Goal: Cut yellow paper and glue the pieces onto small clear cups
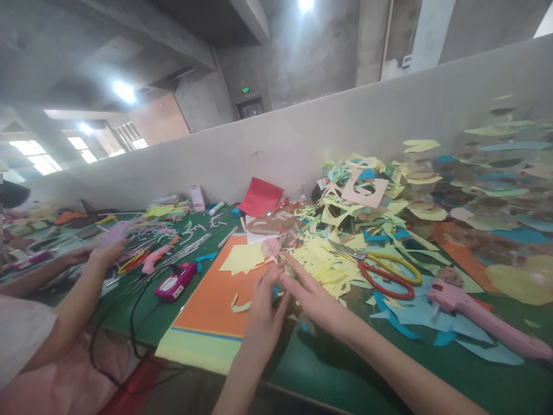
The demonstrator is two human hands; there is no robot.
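My left hand (266, 297) and my right hand (313, 291) meet over the front of the table. Their fingers are pinched together on something small that the fingertips mostly hide. A round, pale pink translucent piece (271, 247) shows just beyond the fingertips; whether it is part of what I hold, I cannot tell. Left of my hands, yellow paper (239, 259) and a curled paper scrap lie on a stack of coloured paper with an orange sheet (207, 305) on top. Many pale yellow paper scraps (330, 262) lie beyond my right hand.
Scissors (386, 279) with red and yellow handles and a pink glue gun (488, 323) lie on the right. Stacked clear pieces with paper discs (496, 190) stand behind. On the left are a purple box (175, 282), cables and another person's arms (82, 288). A low wall (242, 150) backs the table.
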